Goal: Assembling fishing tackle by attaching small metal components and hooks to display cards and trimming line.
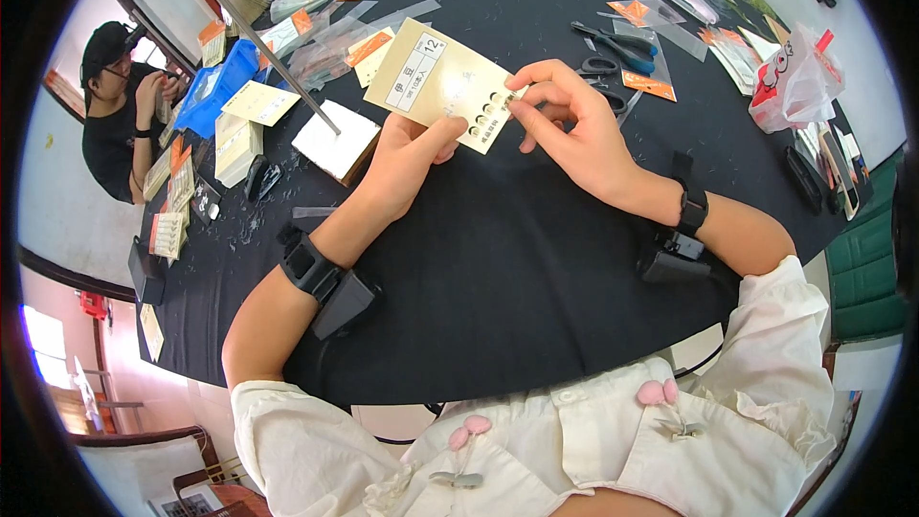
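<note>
My left hand (412,153) grips a cream card (414,62) by its lower edge, with the thumb on the front. The card is tilted and bears a white printed label and a row of several small holes along the edge nearest me. My right hand (574,129) is closed in a pinch at the card's right corner, beside the last hole. Whatever lies between its thumb and index finger is too small to make out. Just left of my left hand, a thin metal rod (271,56) rises at a slant from a white-topped block (330,142).
Left are a stack of cream cards (236,148), a blue tray (218,91) and a seated person (120,105). Blue-handled pliers (622,48) and black scissors (598,67) lie beyond my right hand. A plastic bag (799,86) stands far right on the black tablecloth (517,278).
</note>
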Demonstrator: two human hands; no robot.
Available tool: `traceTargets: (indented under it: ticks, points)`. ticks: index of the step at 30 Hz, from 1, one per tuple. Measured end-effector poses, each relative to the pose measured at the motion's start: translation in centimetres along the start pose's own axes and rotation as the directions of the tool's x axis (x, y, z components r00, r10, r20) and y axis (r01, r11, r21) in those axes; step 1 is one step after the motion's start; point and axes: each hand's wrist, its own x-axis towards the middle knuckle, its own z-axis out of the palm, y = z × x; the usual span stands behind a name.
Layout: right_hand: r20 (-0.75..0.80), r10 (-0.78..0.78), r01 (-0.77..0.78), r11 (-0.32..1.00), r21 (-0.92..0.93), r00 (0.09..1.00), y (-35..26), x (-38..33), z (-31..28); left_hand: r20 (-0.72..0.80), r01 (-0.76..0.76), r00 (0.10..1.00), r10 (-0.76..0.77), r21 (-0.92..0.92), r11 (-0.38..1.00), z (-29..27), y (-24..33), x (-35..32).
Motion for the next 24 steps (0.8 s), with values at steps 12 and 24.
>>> traceTargets:
  ticks: [12,24]
  points:
    - [0.039,-0.006,0.008,0.998,-0.055,0.999,0.01,-0.1,-0.2,-0.001,-0.009,1.0,0.009,0.01,1.0,0.0,-0.07,-0.15]
    - [0.034,-0.07,0.072,0.996,-0.061,0.997,0.23,-0.03,-0.09,-0.005,0.015,1.0,-0.015,0.013,1.0,-0.17,-0.17,-0.04]
